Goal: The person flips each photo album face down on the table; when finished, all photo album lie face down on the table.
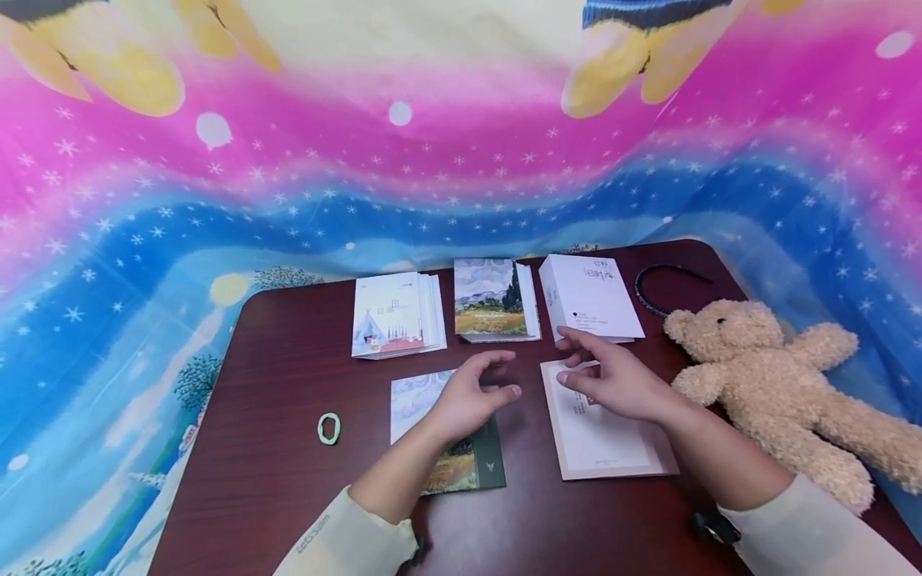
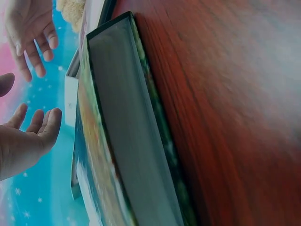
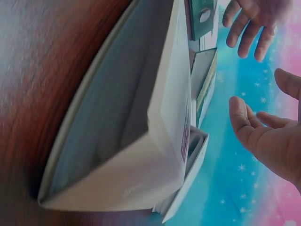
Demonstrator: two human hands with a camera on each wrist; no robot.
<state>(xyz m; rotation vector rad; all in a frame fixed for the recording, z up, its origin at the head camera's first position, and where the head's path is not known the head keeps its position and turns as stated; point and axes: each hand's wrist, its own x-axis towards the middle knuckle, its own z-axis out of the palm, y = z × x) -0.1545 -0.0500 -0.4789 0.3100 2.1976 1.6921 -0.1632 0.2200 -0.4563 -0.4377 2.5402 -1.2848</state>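
My left hand [image 1: 469,398] hovers over a flat box with a landscape painting on it [image 1: 421,400], its fingers loosely bent and holding nothing. In the left wrist view that box [image 2: 89,141] shows a grey end between dark-edged covers. My right hand [image 1: 615,376] is held above a cream box [image 1: 612,448], fingers spread and nothing in them. The right wrist view shows the cream box [image 3: 164,108] with a hollow-looking side. Behind the hands stand a tent-picture card stack [image 1: 389,312], a painted card stack [image 1: 486,300] and a white box [image 1: 594,296].
A light green hair tie [image 1: 329,429] lies on the dark red table [image 1: 266,384] at the left. On the right are a teddy bear [image 1: 771,384] and a black headband [image 1: 641,292]. A colourful cloth [image 1: 432,176] hangs behind the table.
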